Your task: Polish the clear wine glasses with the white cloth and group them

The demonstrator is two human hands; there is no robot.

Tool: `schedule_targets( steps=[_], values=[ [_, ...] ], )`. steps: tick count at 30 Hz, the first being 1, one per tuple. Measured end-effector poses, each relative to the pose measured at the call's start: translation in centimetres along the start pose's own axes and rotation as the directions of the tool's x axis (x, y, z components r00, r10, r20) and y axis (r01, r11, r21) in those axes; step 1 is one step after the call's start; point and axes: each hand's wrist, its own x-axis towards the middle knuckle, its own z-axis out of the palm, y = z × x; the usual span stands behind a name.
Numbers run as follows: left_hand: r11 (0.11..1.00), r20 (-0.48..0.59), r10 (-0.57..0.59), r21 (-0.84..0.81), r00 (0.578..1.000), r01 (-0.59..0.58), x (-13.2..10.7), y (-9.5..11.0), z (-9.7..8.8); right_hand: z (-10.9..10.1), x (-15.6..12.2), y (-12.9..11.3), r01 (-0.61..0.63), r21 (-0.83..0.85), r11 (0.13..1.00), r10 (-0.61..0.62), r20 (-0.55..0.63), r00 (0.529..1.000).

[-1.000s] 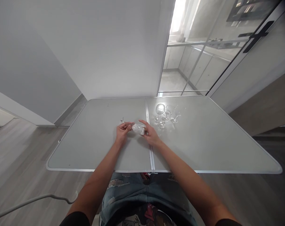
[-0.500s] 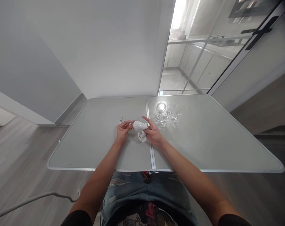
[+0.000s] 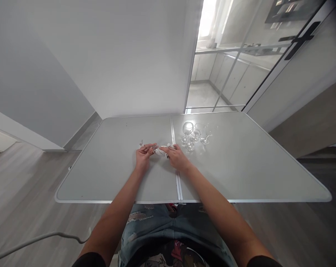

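My left hand [image 3: 143, 155] is closed around a clear stemmed glass [image 3: 141, 142], which lies on its side with its foot sticking out past my fingers to the left. At the other end, a white cloth [image 3: 159, 151] is bunched at the glass's bowl; I cannot tell how much of it sits inside. My right hand [image 3: 178, 157] grips this cloth, fingers pressed over it and pointing left. Both hands are just above the table, near its middle seam. The bowl is mostly hidden by the fingers and cloth.
Several clear stemmed glasses [image 3: 190, 145] stand close together on the grey folding table [image 3: 240, 167], right of the seam and beyond my right hand. A white wall [image 3: 134, 74] rises behind the table. A glazed door [image 3: 229, 74] is at the back right.
My right hand has turned and closed over the white cloth, with its fingers now across the top. The cloth's hanging end is no longer visible below. The left hand has barely moved.
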Motion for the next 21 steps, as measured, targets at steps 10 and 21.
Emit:
schedule_targets(
  steps=[10, 21],
  values=[
    [0.992, -0.136, 0.069, -0.094, 0.988, -0.083, 0.7, 0.2, -0.3, 0.5, -0.3, -1.2, -0.326, 0.575, 0.751, 0.542, -0.253, 0.801],
    [0.996, -0.032, -0.006, -0.092, 0.999, 0.003, 0.3, 0.1, 0.4, 0.3, 0.7, -2.1, -0.311, 0.831, 0.461, 0.521, 0.030, 0.853]
  ],
)
